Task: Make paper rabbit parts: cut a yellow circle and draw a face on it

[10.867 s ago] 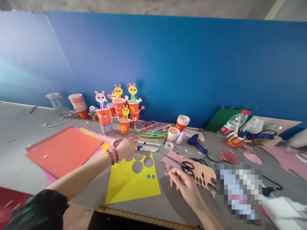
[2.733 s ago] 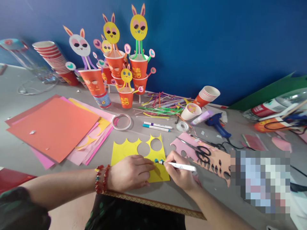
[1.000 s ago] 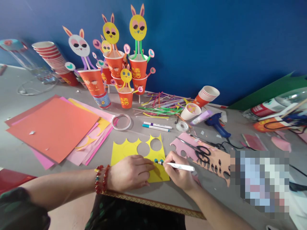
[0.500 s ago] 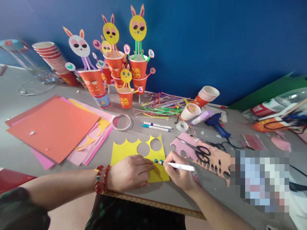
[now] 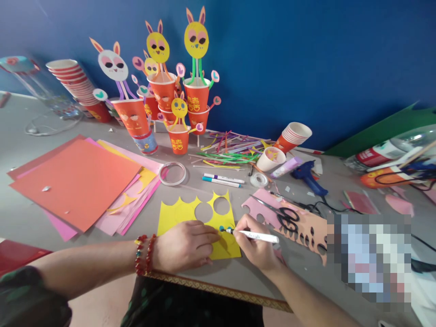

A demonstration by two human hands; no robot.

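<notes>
A yellow paper sheet (image 5: pixel 177 211) with round cut-outs lies near the table's front edge. My left hand (image 5: pixel 184 245) rests flat on it, fingers stretched out, pressing it down. My right hand (image 5: pixel 257 247) pinches a white marker (image 5: pixel 254 235), whose tip touches small blue dots (image 5: pixel 222 228) on the sheet's right side. Red bead bracelets (image 5: pixel 145 254) circle my left wrist.
A stack of orange and pink paper (image 5: pixel 75 179) lies left. Bunny cups (image 5: pixel 177 109) stand at the back by the blue wall. Tape ring (image 5: pixel 172 173), two markers (image 5: pixel 221 180), scissors (image 5: pixel 286 218) on pink paper, a blue glue gun (image 5: pixel 308 177) and stacked cups (image 5: pixel 294 135) lie around.
Since 10.9 s ago the view came closer, my left hand moved onto the yellow sheet and my right hand took a marker. Over the last second nearly nothing has moved.
</notes>
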